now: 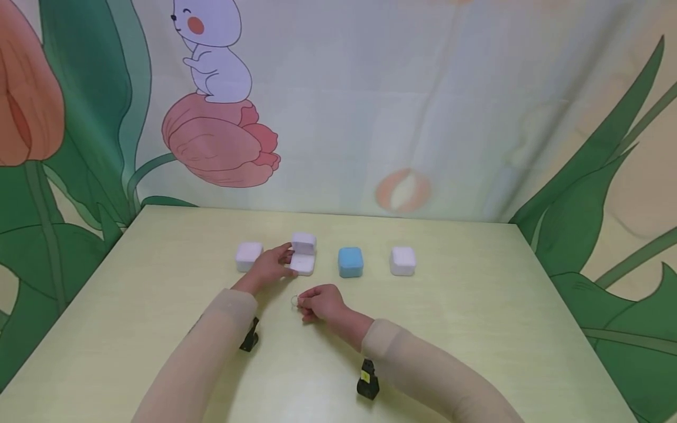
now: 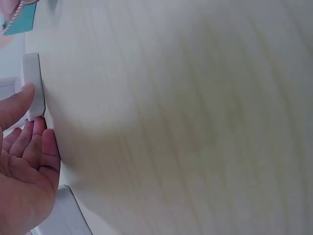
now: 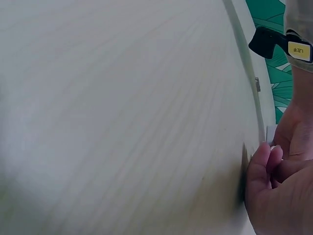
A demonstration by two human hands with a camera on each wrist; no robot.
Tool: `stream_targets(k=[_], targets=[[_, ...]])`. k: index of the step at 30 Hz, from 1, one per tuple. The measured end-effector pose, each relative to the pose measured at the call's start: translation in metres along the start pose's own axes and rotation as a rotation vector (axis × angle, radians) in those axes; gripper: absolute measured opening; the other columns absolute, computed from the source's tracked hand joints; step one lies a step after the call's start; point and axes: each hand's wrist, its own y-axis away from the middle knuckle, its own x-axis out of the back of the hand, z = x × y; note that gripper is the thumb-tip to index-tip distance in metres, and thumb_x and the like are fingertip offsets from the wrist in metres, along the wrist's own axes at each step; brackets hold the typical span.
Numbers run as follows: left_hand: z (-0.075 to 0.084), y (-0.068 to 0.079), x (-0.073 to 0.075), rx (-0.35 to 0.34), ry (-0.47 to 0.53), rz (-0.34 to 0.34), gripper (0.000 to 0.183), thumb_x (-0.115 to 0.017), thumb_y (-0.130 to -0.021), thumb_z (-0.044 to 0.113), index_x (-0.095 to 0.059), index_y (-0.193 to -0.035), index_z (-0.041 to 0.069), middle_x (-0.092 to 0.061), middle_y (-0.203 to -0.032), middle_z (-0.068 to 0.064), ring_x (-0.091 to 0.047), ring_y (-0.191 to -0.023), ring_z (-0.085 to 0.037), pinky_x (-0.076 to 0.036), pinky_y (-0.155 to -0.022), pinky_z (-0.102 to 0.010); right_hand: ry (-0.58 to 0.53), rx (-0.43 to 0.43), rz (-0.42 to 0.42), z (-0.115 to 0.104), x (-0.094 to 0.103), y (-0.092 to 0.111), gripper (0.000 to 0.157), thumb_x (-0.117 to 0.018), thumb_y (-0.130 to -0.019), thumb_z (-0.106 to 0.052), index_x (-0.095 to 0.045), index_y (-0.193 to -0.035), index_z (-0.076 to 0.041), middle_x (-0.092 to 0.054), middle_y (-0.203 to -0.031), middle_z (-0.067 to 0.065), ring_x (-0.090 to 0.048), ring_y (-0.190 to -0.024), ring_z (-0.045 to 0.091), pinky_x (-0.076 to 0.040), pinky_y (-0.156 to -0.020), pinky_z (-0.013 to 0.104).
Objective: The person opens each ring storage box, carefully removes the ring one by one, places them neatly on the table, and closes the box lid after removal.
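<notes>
My left hand holds a small white ring box whose lid stands up. In the left wrist view the thumb of that hand lies on the box's near side, with the fingers against its lower end. Nearer to me, my right hand pinches a thin ring between thumb and fingertips, in front of the box. Up close, the ring has a beaded-looking edge. The right wrist view shows the right hand's fingertips together, the ring mostly hidden.
A closed pale box stands left of the open one, partly behind the left hand. To the right are a closed blue box and a closed white box. All stand on a pale wooden table before a printed curtain.
</notes>
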Motion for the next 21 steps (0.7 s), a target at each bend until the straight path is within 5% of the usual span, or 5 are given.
stream_targets(k=[21], targets=[[0.0008,-0.0001,-0.0009,0.0,0.011,0.002,0.08,-0.068,-0.094,0.004,-0.022,-0.158,-0.01,-0.04,-0.159,-0.026,-0.046,-0.146,-0.041,-0.032,-0.127,-0.05,0.027,-0.01,0.042,-0.0012,-0.0034,-0.0099,0.012,-0.069,-0.094,-0.003,-0.075,-0.099,0.006,-0.066,-0.066,0.002,-0.057,-0.048,0.006,-0.059,-0.05,0.022]])
